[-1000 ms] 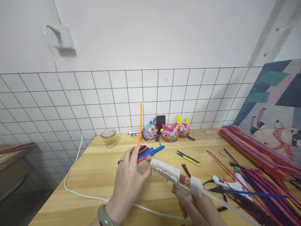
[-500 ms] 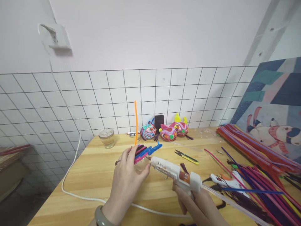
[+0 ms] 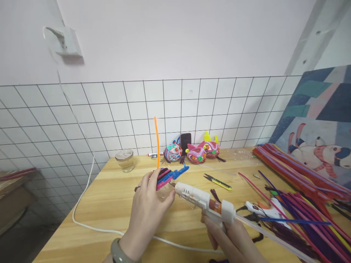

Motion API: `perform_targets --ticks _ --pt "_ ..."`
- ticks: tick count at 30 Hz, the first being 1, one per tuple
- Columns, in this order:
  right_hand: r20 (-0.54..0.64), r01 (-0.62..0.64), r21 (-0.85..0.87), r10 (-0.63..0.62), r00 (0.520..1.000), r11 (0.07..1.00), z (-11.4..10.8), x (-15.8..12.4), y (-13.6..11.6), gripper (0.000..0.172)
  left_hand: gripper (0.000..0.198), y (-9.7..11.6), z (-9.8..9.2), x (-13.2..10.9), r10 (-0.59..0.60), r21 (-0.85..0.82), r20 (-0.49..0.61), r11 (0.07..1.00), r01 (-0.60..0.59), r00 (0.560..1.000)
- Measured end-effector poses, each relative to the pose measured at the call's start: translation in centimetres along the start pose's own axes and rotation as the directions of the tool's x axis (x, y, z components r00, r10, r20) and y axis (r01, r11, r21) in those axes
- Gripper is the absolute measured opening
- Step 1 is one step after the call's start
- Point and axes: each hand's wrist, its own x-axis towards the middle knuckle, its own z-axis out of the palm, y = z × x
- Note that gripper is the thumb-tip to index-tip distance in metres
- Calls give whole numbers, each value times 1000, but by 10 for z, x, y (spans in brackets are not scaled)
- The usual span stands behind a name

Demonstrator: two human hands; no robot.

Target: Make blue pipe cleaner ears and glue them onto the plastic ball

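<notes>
My left hand (image 3: 149, 206) holds a small craft piece (image 3: 165, 178) striped in black, pink and blue, with its fingers wrapped round it. A blue fuzzy strip (image 3: 181, 171) sticks out to the right of the piece, and an orange strip (image 3: 157, 142) rises upright from behind my fingers. In my right hand (image 3: 227, 232) is a white glue gun (image 3: 197, 195), gripped by its handle. Its metal tip touches or nearly touches the piece's right side. A clear glue stick (image 3: 263, 232) extends from the gun's rear.
Three colourful finished figures (image 3: 196, 154) and a phone (image 3: 185, 141) stand by the tiled wall. A glass (image 3: 124, 160) is at left, scissors (image 3: 218, 181) lie ahead. Fuzzy strips (image 3: 309, 215) and another glue gun (image 3: 267, 209) are right. A white cable (image 3: 95, 230) crosses the table.
The orange strip's upper end has tilted slightly to the left. Both hands keep almost the same position, with the glue gun's tip still at the piece.
</notes>
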Motion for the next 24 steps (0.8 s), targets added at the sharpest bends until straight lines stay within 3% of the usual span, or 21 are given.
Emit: perform_targets --ticks 13,24 --pt "10 19 -59 -19 1000 998 -2 2 0 40 52 1 0 1 -4 -2 2 1000 4 1000" --pt "36 4 2 -4 999 1000 0 2 2 39 52 -1 0 1 4 -34 0 999 -4 1000"
